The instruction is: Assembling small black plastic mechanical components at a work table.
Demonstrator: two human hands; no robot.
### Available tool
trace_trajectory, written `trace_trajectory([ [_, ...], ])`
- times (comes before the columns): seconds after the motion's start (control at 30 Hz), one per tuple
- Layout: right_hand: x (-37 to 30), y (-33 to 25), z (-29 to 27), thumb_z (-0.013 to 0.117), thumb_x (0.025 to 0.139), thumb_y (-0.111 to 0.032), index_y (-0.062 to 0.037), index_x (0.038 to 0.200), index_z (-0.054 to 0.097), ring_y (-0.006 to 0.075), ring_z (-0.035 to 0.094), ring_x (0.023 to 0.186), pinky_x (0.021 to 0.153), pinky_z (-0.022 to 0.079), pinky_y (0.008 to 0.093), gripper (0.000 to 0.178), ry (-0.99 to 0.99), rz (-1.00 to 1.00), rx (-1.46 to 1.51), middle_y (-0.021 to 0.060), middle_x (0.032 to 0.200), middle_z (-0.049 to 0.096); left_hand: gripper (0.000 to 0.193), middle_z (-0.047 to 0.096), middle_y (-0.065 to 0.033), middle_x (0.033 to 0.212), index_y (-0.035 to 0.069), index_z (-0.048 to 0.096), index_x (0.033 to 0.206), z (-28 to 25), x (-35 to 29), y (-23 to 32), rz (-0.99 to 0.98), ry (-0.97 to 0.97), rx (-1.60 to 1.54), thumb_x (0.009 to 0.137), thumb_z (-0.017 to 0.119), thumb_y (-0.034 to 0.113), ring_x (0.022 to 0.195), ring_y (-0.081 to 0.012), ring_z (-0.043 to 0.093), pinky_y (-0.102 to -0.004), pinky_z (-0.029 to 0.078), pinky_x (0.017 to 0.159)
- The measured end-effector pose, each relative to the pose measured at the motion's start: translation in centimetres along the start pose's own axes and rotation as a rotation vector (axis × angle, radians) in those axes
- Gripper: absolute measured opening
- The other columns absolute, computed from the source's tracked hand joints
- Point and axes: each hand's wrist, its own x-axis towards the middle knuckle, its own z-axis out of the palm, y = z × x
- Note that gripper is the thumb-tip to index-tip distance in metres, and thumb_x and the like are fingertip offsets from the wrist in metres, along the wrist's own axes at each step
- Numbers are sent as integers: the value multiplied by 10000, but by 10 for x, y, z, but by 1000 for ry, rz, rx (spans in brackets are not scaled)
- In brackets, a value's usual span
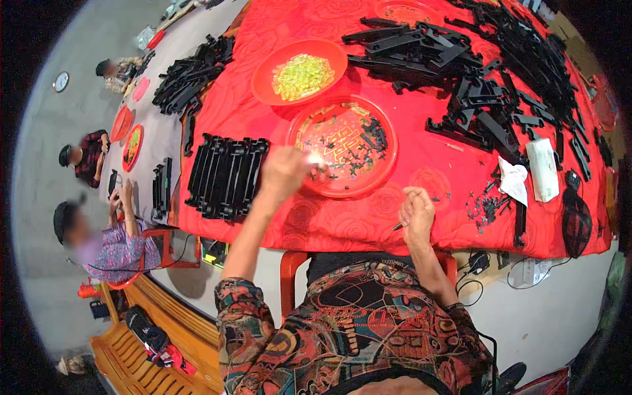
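Observation:
My left hand (284,172) reaches over the left rim of a round red tray (393,161). Its fingertips are drawn together above the tray, and what they hold, if anything, is lost in a bright glare. Small black pieces (374,135) lie scattered in the tray, thickest on its right side. To the right of the tray, my right hand (417,212) is raised over the cloth near the table's front edge. Its fingers are curled closed, with a thin dark tip poking out on the lower left. Beside my left hand stands a row of long black plastic bars (227,176).
Behind the tray is a red bowl (263,85) of yellow-green pieces (303,76). Black plastic parts (428,52) are heaped at the back right. A white tissue pack (542,170) and small black bits (486,209) lie right. Several people sit along a grey table (148,99) at left.

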Motion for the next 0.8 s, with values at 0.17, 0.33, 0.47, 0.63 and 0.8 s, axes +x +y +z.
trace_trajectory([
  [0.17, -1, 0, -11, 436, 892, -92, -51, 861, 528, 39, 242, 372, 327, 218, 210, 105, 58, 24, 8, -57, 509, 306, 297, 518, -63, 834, 78, 596, 987, 50, -19, 64, 198, -239, -45, 737, 667, 221, 790, -230, 502, -349, 415, 692],
  [0.33, -2, -2, -12, 437, 895, -97, -47, 865, 533, 42, 252, 371, 324, 220, 211, 113, 45, 17, 30, -52, 507, 311, 294, 524, -64, 844, 75, 590, 1005, 46, -23, 67, 189, -294, -67, 738, 659, 178, 803, -231, 502, -351, 424, 695],
  [0.47, -4, 0, -10, 430, 899, -96, -42, 873, 533, 46, 261, 365, 321, 224, 213, 119, 16, 16, 48, -46, 505, 316, 299, 531, -59, 843, 82, 595, 1008, 42, -25, 66, 183, -292, -38, 726, 667, 152, 804, -235, 510, -352, 438, 703],
  [0.63, -7, -2, -15, 426, 899, -92, -38, 870, 532, 47, 264, 364, 320, 224, 215, 122, 25, 12, 43, -47, 503, 316, 276, 531, -59, 850, 89, 598, 1007, 32, -32, 59, 171, -295, -8, 743, 644, 157, 810, -231, 509, -351, 429, 704],
  [0.8, -5, -2, -17, 426, 898, -89, -39, 867, 530, 46, 266, 364, 321, 224, 213, 119, 35, 31, 24, -49, 502, 316, 267, 556, -64, 906, 97, 611, 1003, 10, -46, 38, 122, -323, 73, 740, 635, 138, 866, -228, 524, -354, 427, 737],
])
